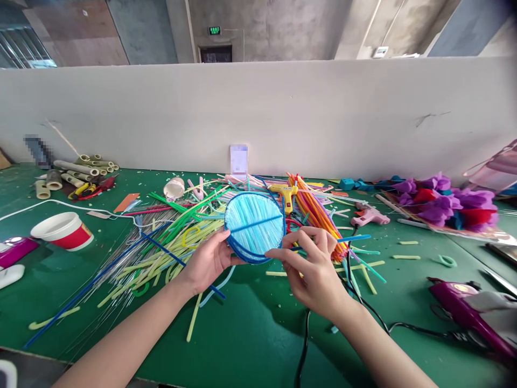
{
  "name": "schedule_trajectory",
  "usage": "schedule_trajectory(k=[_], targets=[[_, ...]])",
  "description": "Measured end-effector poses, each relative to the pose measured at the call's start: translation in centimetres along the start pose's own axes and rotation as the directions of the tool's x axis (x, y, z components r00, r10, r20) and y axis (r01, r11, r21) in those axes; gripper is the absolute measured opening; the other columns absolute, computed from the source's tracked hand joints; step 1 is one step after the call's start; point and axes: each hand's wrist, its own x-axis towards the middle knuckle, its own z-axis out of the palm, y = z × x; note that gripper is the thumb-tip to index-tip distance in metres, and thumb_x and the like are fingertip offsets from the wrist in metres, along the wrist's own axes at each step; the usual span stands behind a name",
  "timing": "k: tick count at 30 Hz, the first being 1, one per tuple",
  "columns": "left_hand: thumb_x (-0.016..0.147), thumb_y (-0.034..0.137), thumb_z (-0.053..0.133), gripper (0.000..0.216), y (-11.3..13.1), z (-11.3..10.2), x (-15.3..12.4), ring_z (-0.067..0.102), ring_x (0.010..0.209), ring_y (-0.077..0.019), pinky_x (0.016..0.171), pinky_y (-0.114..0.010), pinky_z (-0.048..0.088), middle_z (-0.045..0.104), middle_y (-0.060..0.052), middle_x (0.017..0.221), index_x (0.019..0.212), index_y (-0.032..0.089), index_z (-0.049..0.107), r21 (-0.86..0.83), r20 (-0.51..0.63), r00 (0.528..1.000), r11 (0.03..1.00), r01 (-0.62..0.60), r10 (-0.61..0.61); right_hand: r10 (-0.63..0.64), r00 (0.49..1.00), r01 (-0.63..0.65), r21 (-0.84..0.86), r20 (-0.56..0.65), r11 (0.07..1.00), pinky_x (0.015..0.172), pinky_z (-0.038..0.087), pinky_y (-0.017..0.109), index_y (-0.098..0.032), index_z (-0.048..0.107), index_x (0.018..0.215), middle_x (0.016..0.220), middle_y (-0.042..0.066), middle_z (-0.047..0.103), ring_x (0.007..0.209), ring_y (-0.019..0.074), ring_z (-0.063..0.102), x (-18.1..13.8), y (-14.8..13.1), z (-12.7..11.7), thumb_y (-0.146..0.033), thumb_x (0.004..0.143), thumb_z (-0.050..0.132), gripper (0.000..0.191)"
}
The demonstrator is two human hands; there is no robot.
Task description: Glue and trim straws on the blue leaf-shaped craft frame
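Left hand (208, 262): its fingers grip the round blue piece (252, 209) at the left edge, thumb on the front rim, the rest reaching underneath.
Right hand (313, 262): fingers bent, tips at the lower right of the rim; whether they pinch it or only touch it, I cannot tell.
Round blue piece: between both hands, raised over the surface (238, 345), its pale face tilted toward the wearer, a dark blue strip (258, 223) lying across.
Steady rim: the left grip should probably bear on the dark edge, sparing the pale face, which looks easy to dent.
Working fingers: small, light presses along the rim would likely suit better than one hard squeeze.
Just beyond: yellow glue gun (287, 197), orange sticks (317, 210) and pale yellow sticks (139, 268).
Further right: pink glue gun (369, 215), and a black cord (306, 339) nearer the wearer; sleeves and wrists best clear it.
Far left: paper cup (67, 231).
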Motion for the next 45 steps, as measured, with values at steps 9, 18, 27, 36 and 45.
schedule_trajectory(k=[9, 18, 27, 36, 45], targets=[[0.094, 0.029, 0.052, 0.030, -0.12, 0.05, -0.09, 0.070, 0.092, -0.0247, 0.074, -0.037, 0.059, 0.073, -0.011, 0.110, 0.117, 0.015, 0.064, 0.009, 0.027, 1.000, 1.000, -0.001, 0.001, 0.006, 0.997, -0.010, 0.043, 0.074, 0.999, 0.087, 0.029, 0.046, -0.031, 0.069, 0.104, 0.102, 0.004, 0.059, 0.104, 0.0261, 0.044, 0.11, 0.04, 0.13, 0.001, 0.080, 0.053, 0.043], [0.093, 0.030, 0.054, 0.030, -0.13, 0.15, -0.01, 0.070, 0.092, -0.0259, 0.072, -0.038, 0.059, 0.073, -0.011, 0.110, 0.116, 0.015, 0.065, 0.016, 0.011, 1.000, 1.000, 0.008, -0.009, 0.005, 0.992, -0.012, 0.056, 0.124, 0.998, 0.088, 0.030, 0.046, -0.033, 0.069, 0.106, 0.104, 0.004, 0.057, 0.108, 0.0273, 0.043, -0.19, 0.35, 0.47, 0.004, 0.079, 0.051, 0.049], [0.088, 0.028, 0.063, 0.031, -0.16, -0.20, -0.35, 0.070, 0.098, -0.0261, 0.078, -0.036, 0.058, 0.073, -0.010, 0.111, 0.117, 0.017, 0.066, 0.129, 0.063, 0.998, 0.991, -0.024, 0.016, 0.003, 0.990, -0.012, 0.060, 0.144, 0.998, 0.088, 0.031, 0.046, -0.036, 0.068, 0.112, 0.103, 0.004, 0.057, 0.107, 0.0265, 0.043, -0.18, 0.37, 0.56, 0.003, 0.081, 0.051, 0.053], [0.086, 0.024, 0.067, 0.037, 0.00, 0.13, -0.48, 0.068, 0.104, -0.0263, 0.081, -0.035, 0.057, 0.071, -0.010, 0.118, 0.123, 0.019, 0.062, 0.213, 0.073, 0.997, 0.977, -0.010, -0.006, -0.003, 0.987, -0.010, 0.079, 0.160, 0.997, 0.086, 0.032, 0.045, -0.036, 0.068, 0.114, 0.102, 0.004, 0.058, 0.106, 0.0262, 0.043, -0.12, 0.31, 0.57, 0.002, 0.084, 0.051, 0.052], [0.085, 0.022, 0.068, 0.038, 0.37, 0.10, -0.47, 0.068, 0.103, -0.0265, 0.080, -0.035, 0.058, 0.071, -0.011, 0.115, 0.122, 0.017, 0.061, 0.194, 0.061, 0.998, 0.981, -0.011, -0.001, -0.061, 0.980, 0.030, 0.161, 0.188, 0.987, 0.081, 0.040, 0.039, -0.032, 0.066, 0.120, 0.101, 0.007, 0.056, 0.094, 0.0221, 0.045, -0.13, 0.77, 0.45, 0.001, 0.087, 0.047, 0.051]])
